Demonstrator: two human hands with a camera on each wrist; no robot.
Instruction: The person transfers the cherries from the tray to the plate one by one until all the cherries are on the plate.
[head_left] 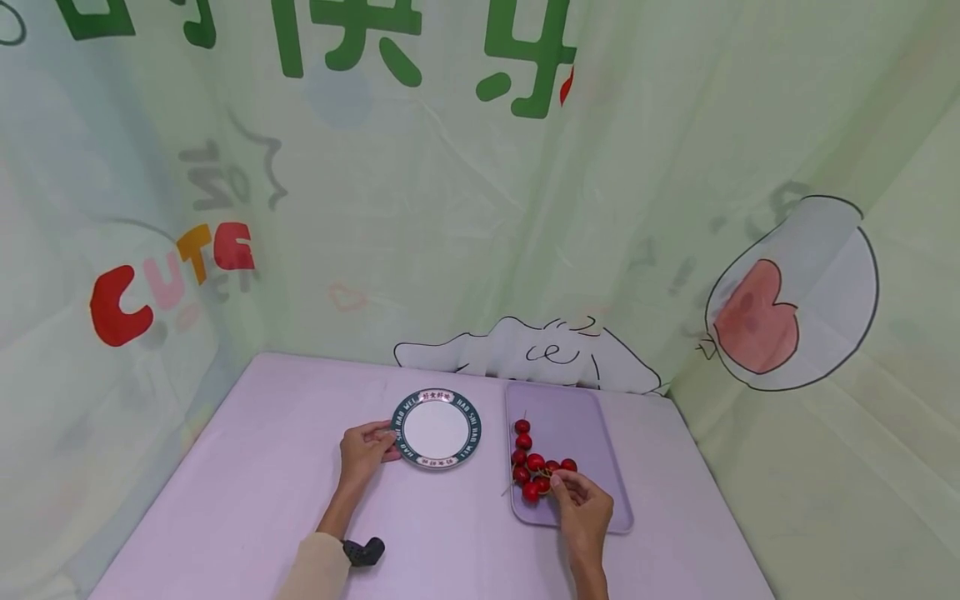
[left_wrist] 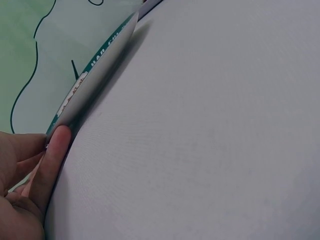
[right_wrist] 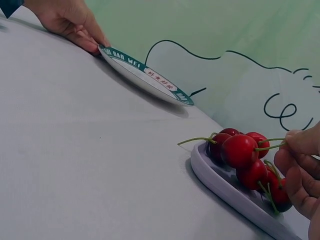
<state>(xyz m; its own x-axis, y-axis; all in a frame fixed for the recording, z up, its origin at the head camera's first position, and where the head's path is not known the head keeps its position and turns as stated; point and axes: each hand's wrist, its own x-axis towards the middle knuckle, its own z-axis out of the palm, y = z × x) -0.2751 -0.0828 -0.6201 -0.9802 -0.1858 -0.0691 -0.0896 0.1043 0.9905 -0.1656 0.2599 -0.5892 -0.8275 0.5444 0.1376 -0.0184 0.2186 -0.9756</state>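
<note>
My left hand (head_left: pixel 363 454) pinches the left rim of a white plate (head_left: pixel 437 429) with a dark green lettered border. In the left wrist view, the edge of the plate (left_wrist: pixel 97 82) shows between thumb and fingers. My right hand (head_left: pixel 585 508) is over the near part of a lilac tray (head_left: pixel 573 417). Its thumb and fingertips pinch thin green cherry stems (right_wrist: pixel 270 146). Those stems run to red cherries (right_wrist: pixel 240 151) at the tray's left side. More cherries (head_left: pixel 522 442) lie along the tray's left edge. Whether the pinched cherries are raised, I cannot tell.
A pale pinkish cloth covers the table (head_left: pixel 442 533). Behind and beside it hangs a light green printed curtain (head_left: pixel 450 208), close to the tray's far edge. A black device (head_left: pixel 365 552) sits at my left wrist, by the beige sleeve (head_left: pixel 315 567).
</note>
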